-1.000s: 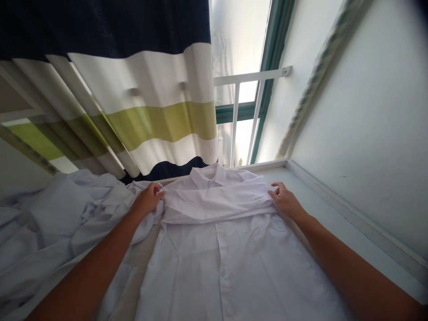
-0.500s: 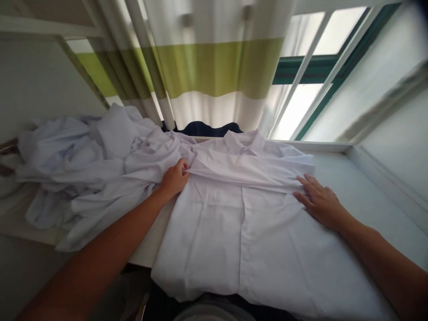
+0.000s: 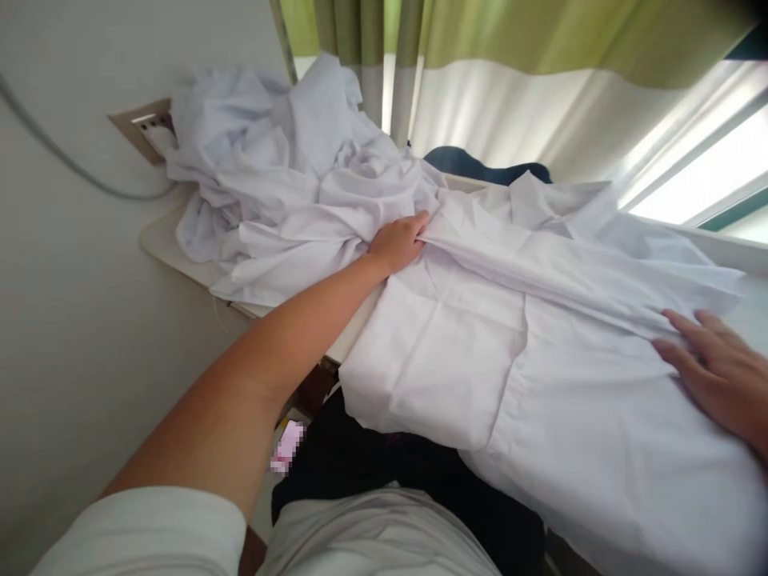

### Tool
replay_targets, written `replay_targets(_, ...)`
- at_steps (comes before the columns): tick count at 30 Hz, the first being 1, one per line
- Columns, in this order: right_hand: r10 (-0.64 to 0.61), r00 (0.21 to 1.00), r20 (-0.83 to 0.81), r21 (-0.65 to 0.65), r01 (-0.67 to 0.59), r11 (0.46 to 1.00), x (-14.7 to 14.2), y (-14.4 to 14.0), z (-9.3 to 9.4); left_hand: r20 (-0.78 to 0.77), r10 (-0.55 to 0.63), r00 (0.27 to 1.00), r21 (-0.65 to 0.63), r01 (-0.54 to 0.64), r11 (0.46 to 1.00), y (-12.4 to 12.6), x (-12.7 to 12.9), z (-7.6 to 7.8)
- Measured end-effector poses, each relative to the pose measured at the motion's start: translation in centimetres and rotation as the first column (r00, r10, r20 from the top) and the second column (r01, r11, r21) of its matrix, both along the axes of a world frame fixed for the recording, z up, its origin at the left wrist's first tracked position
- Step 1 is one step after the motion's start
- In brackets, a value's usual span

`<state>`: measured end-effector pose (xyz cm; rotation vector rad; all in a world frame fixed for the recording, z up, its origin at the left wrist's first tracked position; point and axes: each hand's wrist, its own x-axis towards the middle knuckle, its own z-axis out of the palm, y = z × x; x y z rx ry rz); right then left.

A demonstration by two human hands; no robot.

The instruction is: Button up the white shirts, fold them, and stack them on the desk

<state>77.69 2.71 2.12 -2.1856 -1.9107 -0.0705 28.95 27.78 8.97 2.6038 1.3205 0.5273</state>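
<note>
A white button-up shirt (image 3: 456, 344) lies spread front side up on the table, its collar towards the window and its hem hanging over the near edge. One sleeve is laid across the chest below the collar. My left hand (image 3: 401, 242) is closed, pinching white cloth at the left end of that sleeve. At the right, my right hand (image 3: 717, 372) rests flat on the shirt, fingers spread, beside the sleeve's lower edge. Left of my left hand a heap of crumpled white clothes (image 3: 276, 172) touches the shirt.
Behind the table hangs a green and white curtain (image 3: 528, 96), with a dark blue curved object (image 3: 480, 166) at its foot. A wall socket (image 3: 147, 128) and a grey cable (image 3: 78, 164) are at the left. A blurred pink item (image 3: 288, 446) is below the table edge.
The view has swung left and down, so everything sits further right and my lap shows. Both hands keep their places on the shirt.
</note>
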Motion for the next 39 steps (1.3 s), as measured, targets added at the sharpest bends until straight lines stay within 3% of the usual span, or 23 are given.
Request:
replay_targets(5,-0.143,0.99,-0.003,-0.006,0.143,0.99,-1.7,-0.1,0.6,-0.12,0.193,0.974,0.02,-0.192,0.981,-0.7,0.2,0.6)
replay_targets(8,-0.127,0.992,0.005,0.019,0.127,0.992,-3.1,-0.1,0.9,-0.216,0.273,0.938,0.01,-0.277,0.961,-1.1,0.5,1.2)
replay_targets(13,-0.138,0.99,0.031,0.047,0.136,0.99,-3.9,0.3,0.7,-0.208,0.227,0.951,0.067,-0.218,0.974,-1.5,0.4,2.5)
replay_targets(18,-0.09,0.994,0.061,0.032,0.088,0.996,-4.3,0.5,0.9,-0.263,0.088,0.961,0.102,-0.063,0.993,0.2,0.6,4.0)
replay_targets(23,-0.117,0.993,0.004,-0.048,0.118,0.992,-4.7,0.9,1.8,-0.311,-0.062,0.948,0.089,0.094,0.992,2.0,0.1,3.7)
replay_targets(27,-0.137,0.99,-0.031,-0.103,0.134,0.986,-5.2,1.3,2.6,-0.288,-0.062,0.956,0.048,0.079,0.996,2.5,-1.0,2.5)
replay_targets(32,-0.146,0.985,-0.086,-0.16,0.131,0.978,-6.2,1.6,3.9,-0.076,-0.131,0.988,-0.066,0.126,0.99,2.8,-1.3,2.2)
replay_targets(39,-0.158,0.982,-0.101,-0.141,0.143,0.98,-5.9,-0.3,4.9,-0.247,-0.15,0.957,-0.038,0.145,0.989,0.6,-0.8,3.4)
